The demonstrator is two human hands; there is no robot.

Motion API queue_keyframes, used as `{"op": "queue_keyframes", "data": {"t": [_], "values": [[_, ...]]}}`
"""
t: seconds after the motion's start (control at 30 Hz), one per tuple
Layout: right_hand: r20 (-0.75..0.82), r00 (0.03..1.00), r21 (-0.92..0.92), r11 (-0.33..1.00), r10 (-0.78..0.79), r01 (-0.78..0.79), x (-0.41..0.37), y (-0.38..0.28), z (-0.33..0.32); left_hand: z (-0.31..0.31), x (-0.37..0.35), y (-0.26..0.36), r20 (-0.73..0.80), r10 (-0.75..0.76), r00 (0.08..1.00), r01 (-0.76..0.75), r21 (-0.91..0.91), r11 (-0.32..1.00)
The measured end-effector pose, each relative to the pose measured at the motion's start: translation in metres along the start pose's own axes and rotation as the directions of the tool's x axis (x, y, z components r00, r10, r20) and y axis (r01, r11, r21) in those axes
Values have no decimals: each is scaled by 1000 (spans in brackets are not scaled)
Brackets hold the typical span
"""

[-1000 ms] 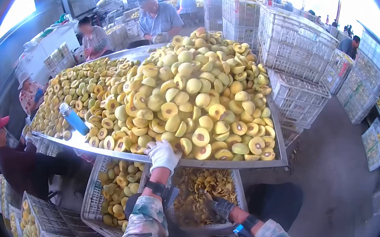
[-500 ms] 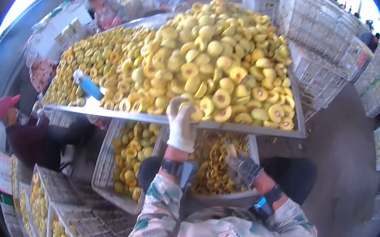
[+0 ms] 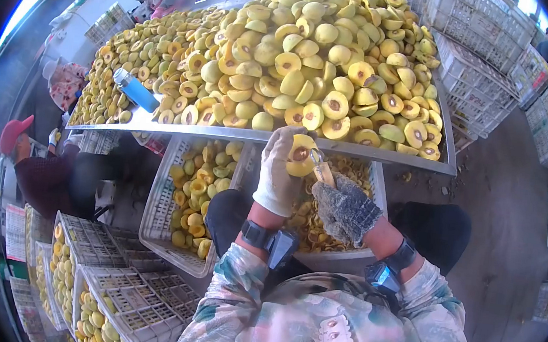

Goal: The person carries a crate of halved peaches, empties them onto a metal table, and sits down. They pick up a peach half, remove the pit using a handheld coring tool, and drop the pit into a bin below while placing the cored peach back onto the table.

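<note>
My left hand [image 3: 276, 178], in a white glove, grips a yellow peach half [image 3: 299, 156] with its cut face and brown pit hollow turned up. In my right hand [image 3: 347, 209], gloved in grey knit, is a pitting knife [image 3: 324, 172] with a light wooden handle and a curved metal tip. That tip touches the right side of the peach half's centre. Both hands are just off the near rim of a metal table [image 3: 382, 158] heaped with peach halves [image 3: 298, 67]. Below them, a container holds cut scraps [image 3: 315, 239].
A crate of peach halves [image 3: 195, 193] stands by my left knee. A blue bottle [image 3: 137, 91] lies on the table. Stacked crates [image 3: 474, 78] rise at the right; more crates [image 3: 131, 293] fill the lower left. A person in a red cap [image 3: 41, 166] sits at left.
My left hand has drawn back from the heap with a peach half. My right hand has risen from over the scraps, bringing the knife to the fruit. The view has tilted down.
</note>
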State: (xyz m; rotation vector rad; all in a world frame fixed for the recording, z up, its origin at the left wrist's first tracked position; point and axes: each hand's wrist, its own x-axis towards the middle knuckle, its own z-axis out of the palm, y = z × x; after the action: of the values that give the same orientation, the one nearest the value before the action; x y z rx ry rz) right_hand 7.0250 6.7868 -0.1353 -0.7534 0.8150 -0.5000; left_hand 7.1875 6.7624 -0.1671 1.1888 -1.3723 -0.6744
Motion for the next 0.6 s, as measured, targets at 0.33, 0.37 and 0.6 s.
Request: {"op": "queue_keyframes", "data": {"t": [0.33, 0.37, 0.6], "values": [[66, 997, 45, 998, 50, -53, -1, 11, -5, 19, -15, 38, -94, -343, 935, 250, -514, 821], [98, 991, 101, 990, 87, -97, -2, 10, -8, 14, -13, 40, -94, -346, 934, 252, -514, 820], [86, 996, 359, 933, -35, 1, -26, 26, -14, 18, -14, 38, -115, 42, 992, -39, 30, 999]]}}
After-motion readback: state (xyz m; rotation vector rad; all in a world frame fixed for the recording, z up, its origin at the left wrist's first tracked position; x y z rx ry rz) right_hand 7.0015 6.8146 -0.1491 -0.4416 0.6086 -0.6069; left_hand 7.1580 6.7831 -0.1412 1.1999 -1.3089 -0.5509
